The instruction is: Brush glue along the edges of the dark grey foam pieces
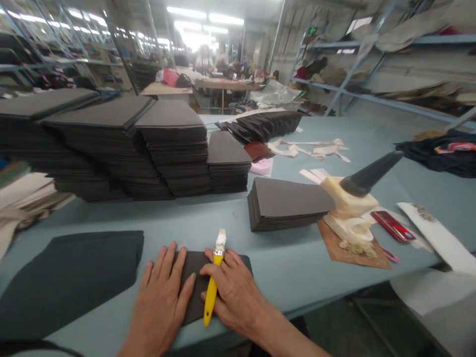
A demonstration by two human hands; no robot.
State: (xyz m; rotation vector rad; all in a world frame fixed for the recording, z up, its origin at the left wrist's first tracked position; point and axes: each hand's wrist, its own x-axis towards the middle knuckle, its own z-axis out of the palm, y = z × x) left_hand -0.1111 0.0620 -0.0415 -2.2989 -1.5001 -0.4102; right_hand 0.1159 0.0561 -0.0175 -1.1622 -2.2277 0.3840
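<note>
My left hand (163, 292) lies flat with its fingers spread over the left part of a dark panel (195, 297) at the table's front edge. Over the panel's right part, my right hand (234, 287) holds a brush with a yellow handle (210, 297) between thumb and fingers. The brush's whitish bristles (221, 237) point away from me. To the left lies a larger dark sheet (74, 277), flat on the blue-green table (290, 267). A short stack of dark panels (293, 198) sits beyond my right hand.
Tall stacks of dark panels (171, 148) line the back left. At the right are a pale container (351, 196) with a dark cone-shaped object (372, 173), a brown sheet (334, 245), a red case (392, 225) and pale strips (312, 148). People are in the far background.
</note>
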